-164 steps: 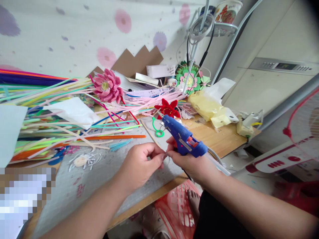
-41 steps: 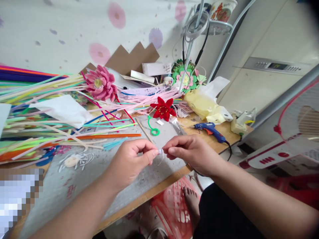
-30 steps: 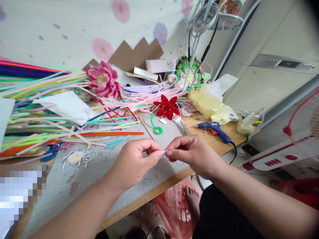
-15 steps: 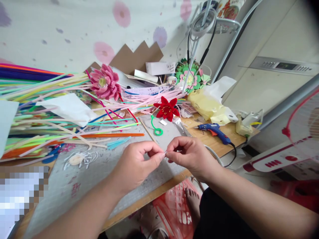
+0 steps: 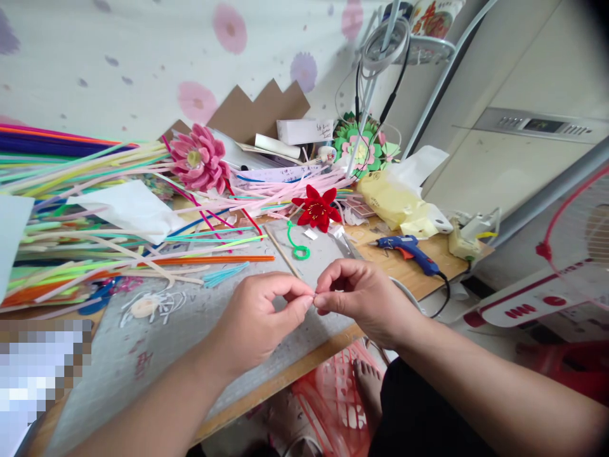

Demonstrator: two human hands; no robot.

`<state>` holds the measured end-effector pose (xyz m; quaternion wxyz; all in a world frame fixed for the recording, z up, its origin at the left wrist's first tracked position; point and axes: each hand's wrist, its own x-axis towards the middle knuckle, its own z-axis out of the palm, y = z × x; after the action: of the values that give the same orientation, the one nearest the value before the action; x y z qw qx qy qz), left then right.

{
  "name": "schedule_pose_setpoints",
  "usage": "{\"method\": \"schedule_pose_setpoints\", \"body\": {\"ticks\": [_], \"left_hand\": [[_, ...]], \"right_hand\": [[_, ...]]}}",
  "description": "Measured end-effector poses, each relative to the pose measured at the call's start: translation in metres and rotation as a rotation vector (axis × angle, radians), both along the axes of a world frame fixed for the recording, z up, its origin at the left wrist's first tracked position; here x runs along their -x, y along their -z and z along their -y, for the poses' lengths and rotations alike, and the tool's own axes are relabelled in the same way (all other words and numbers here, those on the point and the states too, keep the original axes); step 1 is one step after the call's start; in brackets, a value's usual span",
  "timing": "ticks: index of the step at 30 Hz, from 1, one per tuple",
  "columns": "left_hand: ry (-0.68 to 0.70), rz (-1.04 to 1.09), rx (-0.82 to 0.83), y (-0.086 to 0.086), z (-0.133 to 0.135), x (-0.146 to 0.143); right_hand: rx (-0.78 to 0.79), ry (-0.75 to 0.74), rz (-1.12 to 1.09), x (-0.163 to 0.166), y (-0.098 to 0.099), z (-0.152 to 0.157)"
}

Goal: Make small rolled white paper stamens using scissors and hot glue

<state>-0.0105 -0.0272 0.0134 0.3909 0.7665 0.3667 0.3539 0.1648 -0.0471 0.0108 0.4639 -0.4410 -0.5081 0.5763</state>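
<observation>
My left hand (image 5: pixel 269 311) and my right hand (image 5: pixel 356 295) meet fingertip to fingertip over the front edge of the grey cutting mat (image 5: pixel 190 336). Each one is closed in a pinch of thumb and forefinger. Whatever lies between the tips is tiny and almost wholly hidden, so I cannot make it out. Just beyond them are a thin wooden stick (image 5: pixel 281 251), a green pipe cleaner (image 5: pixel 301 252) coiled at one end, and a red pipe-cleaner flower (image 5: pixel 318 208) with yellow stamens. A white coil with loose strands (image 5: pixel 145 306) lies on the mat to the left.
Many coloured pipe cleaners (image 5: pixel 104 222) cover the left and back. A blue glue gun (image 5: pixel 409 251) with its cord lies right, near a yellow plastic bag (image 5: pixel 399 200) and a power strip (image 5: pixel 469 235). A pink flower (image 5: pixel 200 157) stands behind. A metal pole (image 5: pixel 375 82) rises at the back.
The fingertips have drawn slightly closer together; a pale bit that showed between them is now mostly covered. The view has shifted very slightly. Things on the table have stayed put.
</observation>
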Motion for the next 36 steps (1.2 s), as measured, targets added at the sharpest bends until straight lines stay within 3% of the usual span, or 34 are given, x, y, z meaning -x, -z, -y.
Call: {"method": "schedule_pose_setpoints", "body": {"ticks": [4,9,11,14,18,22,27,31,34,36], "left_hand": [[0.032,0.010,0.029,0.002,0.000,0.002],[-0.030,0.090,0.179,0.003,-0.002,0.002],[-0.039,0.125,0.229,0.003,-0.005,0.002],[-0.032,0.175,0.259,0.004,-0.009,0.002],[-0.069,0.192,0.257,0.005,-0.014,0.002],[-0.129,0.220,0.238,0.007,-0.016,0.002],[-0.248,0.302,0.244,0.014,-0.021,0.005],[-0.299,0.437,0.298,0.019,-0.026,0.006],[-0.342,0.518,0.336,0.018,-0.026,0.004],[-0.371,0.585,0.371,0.015,-0.025,0.003]], "right_hand": [[-0.047,0.001,0.052,0.000,-0.002,0.000],[-0.084,0.031,0.072,-0.015,-0.001,-0.001],[-0.163,0.140,0.265,-0.034,0.000,-0.002],[-0.273,0.272,0.740,-0.071,0.004,-0.001],[-0.180,0.122,1.260,-0.103,0.014,0.003],[-0.175,0.056,1.504,-0.101,0.021,0.005],[-0.023,0.197,1.355,-0.103,0.020,0.003],[0.037,0.351,0.865,-0.104,0.014,0.017],[0.075,0.226,0.415,-0.085,0.008,0.038],[0.106,0.092,0.304,-0.067,0.005,0.051]]}}
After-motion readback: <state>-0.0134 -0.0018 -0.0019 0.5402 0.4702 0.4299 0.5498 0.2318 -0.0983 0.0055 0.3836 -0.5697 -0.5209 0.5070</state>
